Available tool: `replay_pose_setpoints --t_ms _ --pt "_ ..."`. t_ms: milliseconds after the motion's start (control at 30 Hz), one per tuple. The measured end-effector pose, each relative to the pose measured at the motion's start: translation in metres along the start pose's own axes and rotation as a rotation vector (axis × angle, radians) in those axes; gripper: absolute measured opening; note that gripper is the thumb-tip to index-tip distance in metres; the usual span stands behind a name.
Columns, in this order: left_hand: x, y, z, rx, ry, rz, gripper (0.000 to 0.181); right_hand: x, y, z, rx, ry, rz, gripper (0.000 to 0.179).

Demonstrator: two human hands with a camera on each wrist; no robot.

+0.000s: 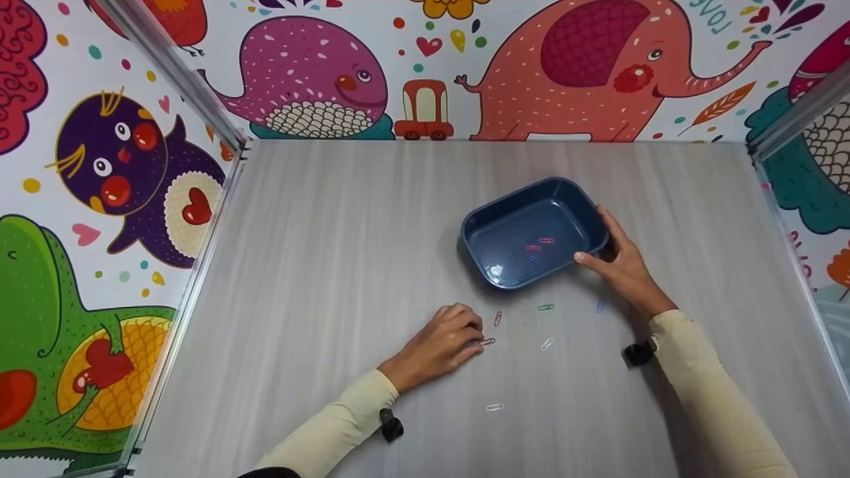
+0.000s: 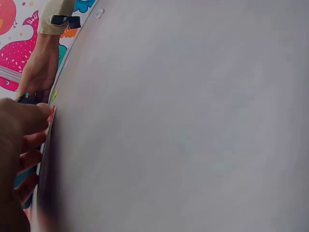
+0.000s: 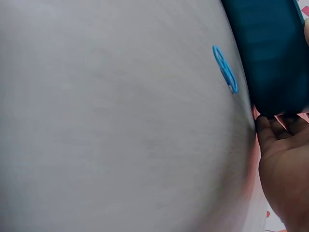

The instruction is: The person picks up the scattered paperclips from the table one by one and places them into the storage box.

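Note:
My right hand [image 1: 624,265] grips the right end of a dark blue plastic tray [image 1: 475,249], thumb over the rim and fingers around the outside. Pink paper clips [image 1: 546,241] and a blue one [image 1: 533,259] lie inside the tray. Left of and below it, my left hand [image 1: 441,342] is low over the table, with thumb and forefinger pinching a red paper clip [image 1: 489,341]. That clip [image 2: 51,114] shows at the fingertips in the left wrist view. Just beyond those fingertips lies another red paper clip [image 1: 497,318].
Scattered on the grey wood-grain table [image 1: 332,232] are a green paper clip [image 1: 546,307], two white ones, one [image 1: 547,344] farther from me than the other [image 1: 495,407], and a blue paper clip [image 3: 225,69] beside the tray. Printed cartoon panels [image 1: 312,79] wall the table's back and sides.

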State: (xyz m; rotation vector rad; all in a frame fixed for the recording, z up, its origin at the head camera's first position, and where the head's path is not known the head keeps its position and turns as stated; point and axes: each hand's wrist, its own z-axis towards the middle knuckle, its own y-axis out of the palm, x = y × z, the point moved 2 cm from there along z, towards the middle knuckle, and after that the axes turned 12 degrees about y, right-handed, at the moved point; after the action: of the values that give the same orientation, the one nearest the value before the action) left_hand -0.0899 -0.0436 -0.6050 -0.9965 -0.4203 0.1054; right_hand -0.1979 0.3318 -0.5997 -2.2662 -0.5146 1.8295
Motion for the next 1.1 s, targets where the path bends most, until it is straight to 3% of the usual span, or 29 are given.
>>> replay_pose_setpoints --t_ms 300,533,733,1100 --pt "0.0038 0.0024 -0.0003 0.002 0.015 0.073 0.010 0.0020 0.0003 -0.0001 0.013 0.016 -0.020 0.105" --pt "0.0043 0.0020 0.0028 0.023 0.014 0.079 0.007 0.0001 -0.0008 -0.0002 0.013 0.007 -0.021 0.105" --pt "0.0041 0.0023 0.0032 0.003 0.024 0.115 0.006 -0.0005 0.0002 -0.0001 0.007 -0.011 -0.014 0.104" --pt "0.0034 0.0031 0.0062 -0.016 0.086 0.184 0.008 0.0002 0.0001 0.0003 0.008 -0.022 -0.001 0.101"
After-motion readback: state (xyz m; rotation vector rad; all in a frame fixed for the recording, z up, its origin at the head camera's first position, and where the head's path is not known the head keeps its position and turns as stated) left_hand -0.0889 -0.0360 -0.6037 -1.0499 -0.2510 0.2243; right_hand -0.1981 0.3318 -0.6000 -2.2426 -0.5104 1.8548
